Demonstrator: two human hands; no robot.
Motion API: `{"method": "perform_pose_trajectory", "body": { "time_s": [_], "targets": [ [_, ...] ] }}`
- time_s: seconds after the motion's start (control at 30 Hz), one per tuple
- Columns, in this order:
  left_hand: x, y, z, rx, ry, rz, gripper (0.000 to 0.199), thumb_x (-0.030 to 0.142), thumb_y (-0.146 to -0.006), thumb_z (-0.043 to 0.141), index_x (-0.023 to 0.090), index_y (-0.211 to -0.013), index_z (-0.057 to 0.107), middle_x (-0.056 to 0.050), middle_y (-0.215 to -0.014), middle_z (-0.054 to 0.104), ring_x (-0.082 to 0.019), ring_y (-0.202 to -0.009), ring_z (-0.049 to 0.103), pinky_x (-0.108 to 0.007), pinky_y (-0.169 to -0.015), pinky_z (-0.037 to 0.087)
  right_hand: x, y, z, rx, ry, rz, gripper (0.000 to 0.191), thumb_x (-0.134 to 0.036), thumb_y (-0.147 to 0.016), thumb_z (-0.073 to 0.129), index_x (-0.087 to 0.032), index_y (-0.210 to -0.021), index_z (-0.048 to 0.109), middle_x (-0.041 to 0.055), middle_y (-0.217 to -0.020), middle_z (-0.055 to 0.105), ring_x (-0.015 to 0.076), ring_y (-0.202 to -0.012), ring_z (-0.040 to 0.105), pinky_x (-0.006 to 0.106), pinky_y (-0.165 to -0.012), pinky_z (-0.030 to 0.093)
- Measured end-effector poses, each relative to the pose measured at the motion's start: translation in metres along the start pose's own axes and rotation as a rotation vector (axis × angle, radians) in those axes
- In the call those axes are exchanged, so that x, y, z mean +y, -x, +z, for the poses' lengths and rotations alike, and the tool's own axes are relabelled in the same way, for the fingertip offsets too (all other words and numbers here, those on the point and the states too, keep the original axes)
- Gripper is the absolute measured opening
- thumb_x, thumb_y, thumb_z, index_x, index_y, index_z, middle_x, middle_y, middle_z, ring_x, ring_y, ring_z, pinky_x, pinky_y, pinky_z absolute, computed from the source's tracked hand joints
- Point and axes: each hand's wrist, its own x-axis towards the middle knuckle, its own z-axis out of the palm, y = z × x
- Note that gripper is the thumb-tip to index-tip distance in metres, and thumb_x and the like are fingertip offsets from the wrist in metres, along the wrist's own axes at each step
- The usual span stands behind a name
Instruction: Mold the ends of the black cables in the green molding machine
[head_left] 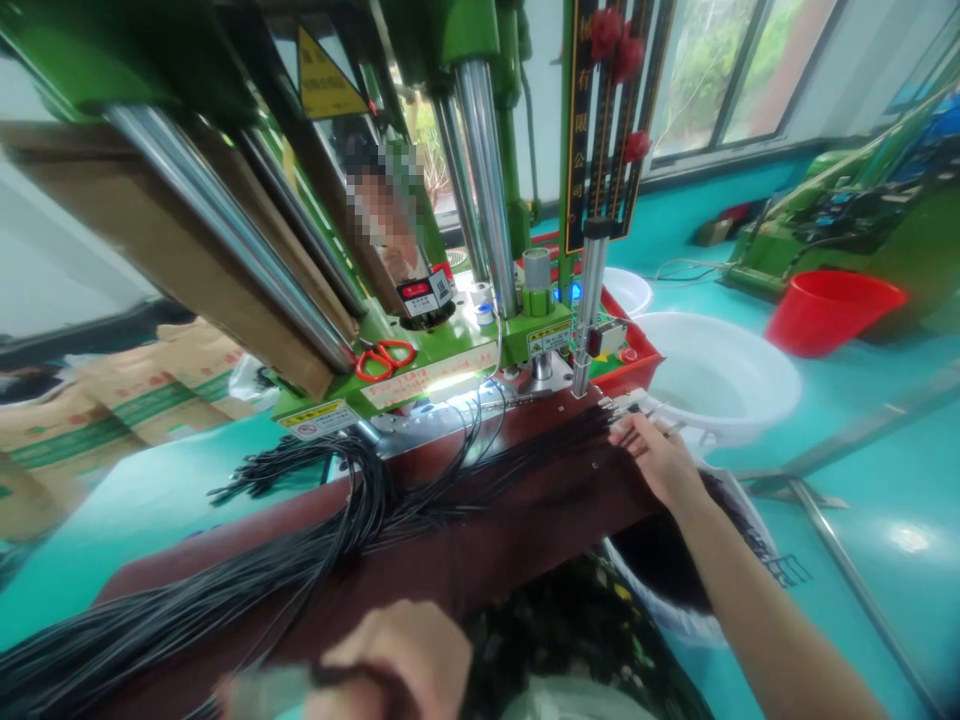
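Note:
A long bundle of thin black cables [187, 610] runs across the dark red tabletop [517, 545], with one looped batch curling toward the machine. My right hand [660, 455] is at the right end of the bundle, its fingers closed around the light-tipped cable ends [619, 408]. Low in the view, my left hand [409, 650] is smeared by motion in front of the cables; its fingers cannot be made out. A blurred greenish-grey thing [270, 692] shows beside it, too unclear to name.
A green press machine [450, 375] with steel columns stands behind the table, orange-handled scissors [385, 360] on its base. To the right are a red tray [634, 365], a white tub [720, 365], a red bucket [832, 310] and a lined bin [739, 500]. Brown sacks [112, 400] sit left.

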Motion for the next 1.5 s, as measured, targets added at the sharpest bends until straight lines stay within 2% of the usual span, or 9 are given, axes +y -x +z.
{"method": "perform_pose_trajectory", "body": {
  "time_s": [0.1,0.2,0.33,0.43,0.57,0.73,0.9,1.23,1.5],
  "targets": [
    [0.008,-0.009,0.000,0.049,0.150,0.050,0.050,0.065,-0.075,0.030,0.028,-0.063,0.062,0.001,-0.028,0.032,-0.012,-0.030,0.030,-0.026,-0.034,0.023,-0.011,0.024,0.002,-0.239,0.052,0.057,0.020,-0.039,-0.072,0.063,-0.020,-0.068,0.068,0.0043,-0.073,0.069,0.0217,-0.076,0.064,0.041,-0.082,0.048],
    [0.014,-0.047,0.037,0.013,0.208,0.078,0.036,0.048,-0.083,0.039,0.020,-0.073,0.059,0.003,-0.038,0.039,-0.008,-0.035,0.032,-0.022,-0.039,0.028,-0.029,0.056,0.009,-0.416,0.112,0.102,0.023,-0.041,-0.075,0.058,-0.022,-0.079,0.070,0.0072,-0.087,0.070,0.0266,-0.087,0.063,0.046,-0.085,0.047],
    [0.001,-0.098,0.098,-0.074,-0.126,0.295,0.020,0.027,-0.082,0.046,0.018,-0.094,0.058,-0.005,-0.083,0.062,-0.015,-0.074,0.056,-0.029,-0.072,0.044,-0.031,0.082,0.011,-0.408,0.104,0.067,0.024,-0.040,-0.076,0.056,-0.028,-0.094,0.067,0.0051,-0.109,0.064,0.0250,-0.103,0.057,0.041,-0.090,0.044],
    [-0.020,-0.112,0.117,-0.158,-0.304,0.442,0.032,0.014,-0.078,0.044,0.017,-0.109,0.053,-0.009,-0.106,0.058,-0.020,-0.098,0.053,-0.033,-0.088,0.041,-0.016,0.087,0.003,-0.358,0.199,0.059,0.022,-0.037,-0.076,0.057,-0.027,-0.093,0.067,0.0053,-0.108,0.064,0.0246,-0.108,0.053,0.039,-0.091,0.044],
    [-0.041,-0.120,0.102,-0.230,-0.455,0.536,0.039,0.007,-0.074,0.047,0.020,-0.110,0.052,-0.006,-0.111,0.056,-0.018,-0.104,0.048,-0.031,-0.091,0.039,0.001,0.083,-0.005,-0.178,0.217,0.065,0.015,-0.036,-0.076,0.059,-0.027,-0.082,0.069,0.0028,-0.097,0.068,0.0231,-0.100,0.057,0.039,-0.090,0.044],
    [-0.054,-0.156,0.064,0.133,-1.004,0.460,0.018,0.020,-0.084,0.043,0.014,-0.094,0.056,-0.009,-0.094,0.057,-0.021,-0.090,0.047,-0.036,-0.082,0.039,0.005,0.070,0.000,-0.083,0.084,0.115,0.016,-0.036,-0.073,0.063,-0.024,-0.081,0.070,0.0032,-0.098,0.067,0.0218,-0.096,0.058,0.041,-0.094,0.040],
    [-0.060,-0.181,0.056,0.075,-1.455,0.442,0.013,0.019,-0.083,0.047,0.012,-0.086,0.056,-0.011,-0.089,0.054,-0.024,-0.088,0.049,-0.036,-0.075,0.041,0.005,0.060,0.002,-0.070,-0.073,0.132,0.016,-0.034,-0.076,0.061,-0.021,-0.079,0.071,0.0047,-0.094,0.068,0.0204,-0.092,0.059,0.040,-0.094,0.040],
    [-0.032,-0.197,0.051,-0.084,-1.399,0.192,0.012,0.028,-0.079,0.054,0.017,-0.080,0.058,-0.005,-0.088,0.058,-0.019,-0.081,0.058,-0.029,-0.070,0.043,0.022,0.051,0.006,0.059,-0.349,0.055,0.021,-0.035,-0.074,0.063,-0.018,-0.084,0.070,0.0049,-0.086,0.069,0.0183,-0.090,0.061,0.038,-0.093,0.041],
    [-0.031,-0.142,0.045,-0.091,-1.139,0.500,0.024,0.038,-0.085,0.044,0.017,-0.083,0.057,-0.002,-0.081,0.059,-0.015,-0.079,0.054,-0.026,-0.072,0.041,0.025,0.039,-0.005,0.000,-0.210,0.077,0.025,-0.037,-0.078,0.058,-0.017,-0.089,0.069,0.0081,-0.095,0.068,0.0200,-0.087,0.063,0.040,-0.090,0.043]
  ]
}}
